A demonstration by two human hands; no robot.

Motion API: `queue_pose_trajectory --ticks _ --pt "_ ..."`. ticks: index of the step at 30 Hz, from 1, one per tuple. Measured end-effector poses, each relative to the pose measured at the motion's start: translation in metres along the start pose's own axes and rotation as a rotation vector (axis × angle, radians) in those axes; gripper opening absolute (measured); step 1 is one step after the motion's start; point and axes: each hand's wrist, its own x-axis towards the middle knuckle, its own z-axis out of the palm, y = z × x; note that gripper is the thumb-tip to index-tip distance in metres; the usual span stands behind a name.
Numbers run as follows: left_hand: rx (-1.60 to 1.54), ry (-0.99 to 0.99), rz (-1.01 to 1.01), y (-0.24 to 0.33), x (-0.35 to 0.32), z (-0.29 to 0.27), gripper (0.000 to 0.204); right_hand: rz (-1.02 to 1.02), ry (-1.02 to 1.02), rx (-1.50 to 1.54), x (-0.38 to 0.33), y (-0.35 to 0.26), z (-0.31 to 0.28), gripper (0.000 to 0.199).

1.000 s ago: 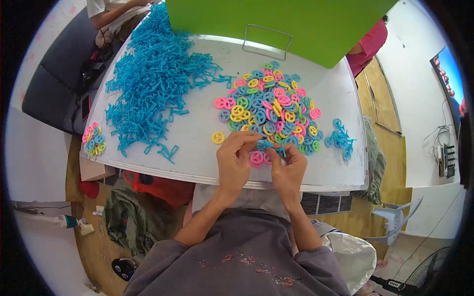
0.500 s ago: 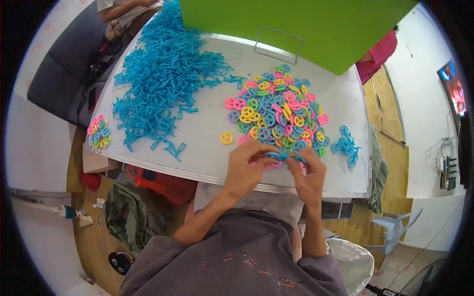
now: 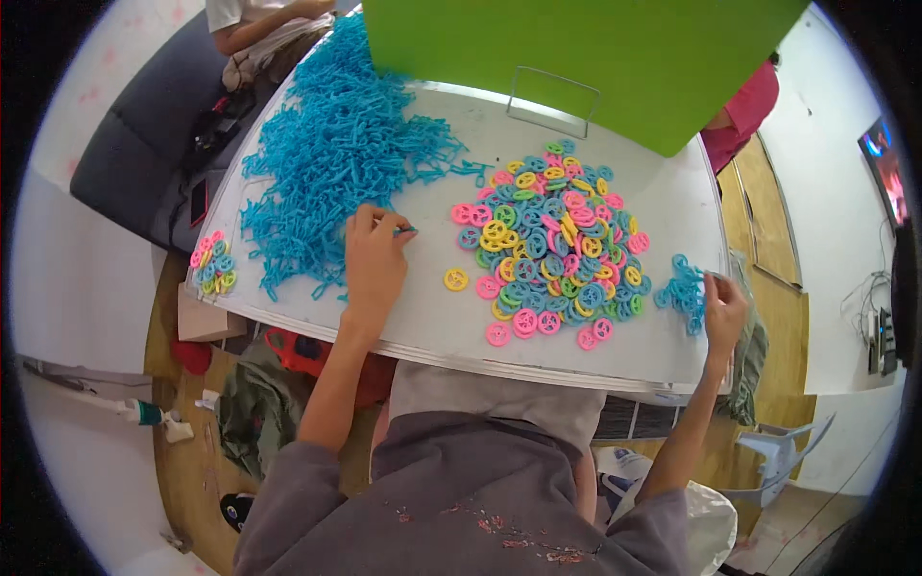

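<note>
My left hand (image 3: 375, 259) is at the right edge of a big heap of blue plastic frames (image 3: 327, 144), pinching one small blue frame (image 3: 404, 230) between thumb and fingertips. Across the table, my right hand (image 3: 725, 315) reaches to a small pile of blue wheeled pieces (image 3: 683, 295) by the right edge. Its fingertips are drawn together against that pile; whether a piece is between them I cannot make out. Between my hands lies a mound of small spoked wheels (image 3: 552, 235) in pink, yellow, blue and green. A single yellow wheel (image 3: 455, 279) lies apart on its left.
A green panel (image 3: 576, 58) with a wire handle (image 3: 552, 100) stands at the table's far side. More wheels (image 3: 213, 261) sit at the left corner of the white table (image 3: 423, 322). One person (image 3: 264, 34) is at the far left, another (image 3: 744, 106) behind the panel.
My hands have parted from in front of the wheel mound, where they held a blue piece together. The left went to the frame heap, the right to the small pile; the view shifted slightly.
</note>
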Motion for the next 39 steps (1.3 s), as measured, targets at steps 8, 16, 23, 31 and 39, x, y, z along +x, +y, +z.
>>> queue_pose_trajectory --ticks 8,16,23,31,39 --pt "-1.215 -0.175 -0.472 0.089 0.0 -0.026 0.008 -0.212 -0.035 0.401 -0.082 -0.103 0.032 0.032" --pt "-1.165 -0.429 -0.157 0.137 -0.035 0.003 0.024 0.268 -0.571 1.04 -0.15 -0.145 0.068 0.019" --pt "-0.311 -0.163 -0.029 0.106 -0.014 0.045 0.029 0.259 -0.394 0.813 -0.138 -0.134 0.057 0.014" --pt "-1.129 -0.386 -0.553 0.118 -0.022 0.017 0.016 0.171 -0.387 0.851 -0.139 -0.134 0.068 0.013" --pt "-1.486 -0.489 -0.708 0.125 -0.029 0.013 0.014 0.007 -0.422 0.75 -0.141 -0.141 0.066 0.015"
